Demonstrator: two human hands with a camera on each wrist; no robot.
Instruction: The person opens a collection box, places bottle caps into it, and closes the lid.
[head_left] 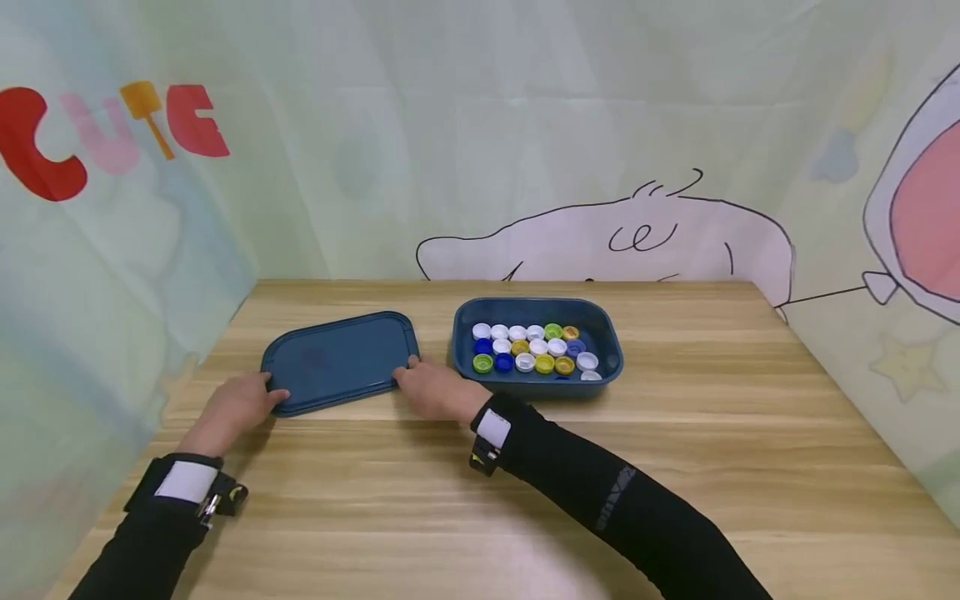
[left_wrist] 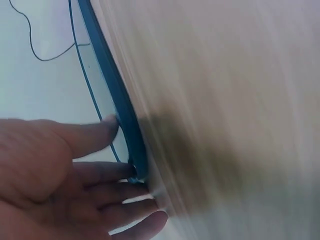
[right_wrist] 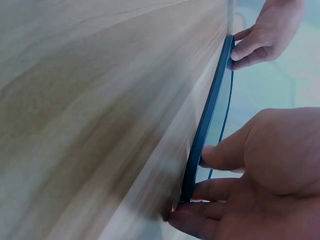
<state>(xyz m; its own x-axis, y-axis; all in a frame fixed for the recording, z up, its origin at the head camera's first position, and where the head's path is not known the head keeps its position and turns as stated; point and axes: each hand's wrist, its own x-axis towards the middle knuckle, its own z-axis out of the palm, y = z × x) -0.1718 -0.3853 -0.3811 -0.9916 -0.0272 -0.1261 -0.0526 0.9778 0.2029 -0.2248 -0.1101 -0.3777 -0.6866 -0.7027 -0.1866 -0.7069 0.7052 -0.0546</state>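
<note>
A dark blue rectangular lid [head_left: 341,364] with rounded corners lies flat, top up, at the left of the table. My left hand [head_left: 238,406] pinches its left end, thumb over the rim; in the left wrist view the thumb [left_wrist: 92,139] and fingers close on the lid's edge [left_wrist: 117,95]. At the other end, my right hand [head_left: 438,390] pinches the near right corner, and the right wrist view has both hands on the lid's long side [right_wrist: 207,117]. Whether the lid touches the table or hovers just above it, I cannot tell.
Right of the lid stands an uncovered dark blue box [head_left: 611,350]. Inside it lie several bottle caps [head_left: 537,347] in white, blue, yellow and green. Printed cloth [head_left: 337,167] hangs behind the wooden table [head_left: 712,400] and along its sides.
</note>
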